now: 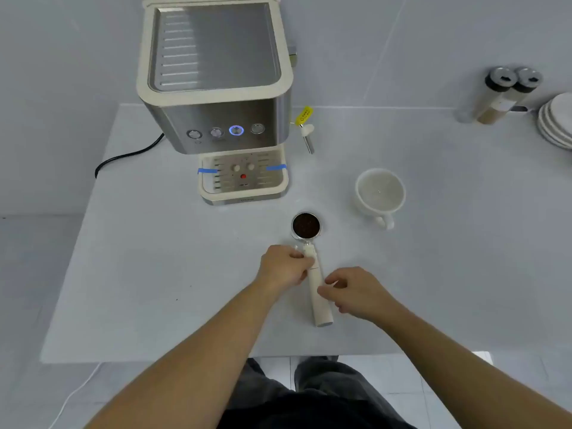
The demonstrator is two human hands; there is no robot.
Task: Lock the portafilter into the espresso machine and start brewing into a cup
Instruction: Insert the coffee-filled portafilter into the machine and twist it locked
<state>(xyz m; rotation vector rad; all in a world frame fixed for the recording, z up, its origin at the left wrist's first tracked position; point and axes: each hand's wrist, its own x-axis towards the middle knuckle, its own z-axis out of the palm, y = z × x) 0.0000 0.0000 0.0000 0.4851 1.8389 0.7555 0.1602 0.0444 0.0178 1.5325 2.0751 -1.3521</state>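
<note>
From the head camera I look down on a pale bench (123, 274) with the machine (216, 88) standing at its back edge, left of centre. One button (236, 130) on its front glows blue; the other three are dark. The drip tray (243, 178), taped on both sides, is bare, with no cup on it.

The portafilter (311, 267) lies flat on the bench near the front edge, about mid-width, basket toward the machine and full of dark grounds, handle pointing back at me. My left hand (283, 267) curls around the upper handle just below the basket, fingers closing on it from the left. My right hand (353, 292) touches the handle lower down with thumb and fingertips; I cannot tell whether it grips or only steadies. The portafilter has not left the bench.

The cup (380, 193) stands empty and upright to the right of the drip tray, well apart from it, handle toward me. Two shakers (501, 94) and stacked plates (557, 119) sit at the far right back corner, clear of the work.

As I judge it, the risks begin with the lift: tilting the basket would spill grounds onto the bench. The group head is hidden under the machine's overhang, so I would be seating the lugs blind, and a half-turned lock could leak under pressure. Pressing brew before the cup is on the tray would send coffee straight into the grate. The steam wand (308, 137) juts out on the right, where a hand carrying the cup could knock it.
</note>
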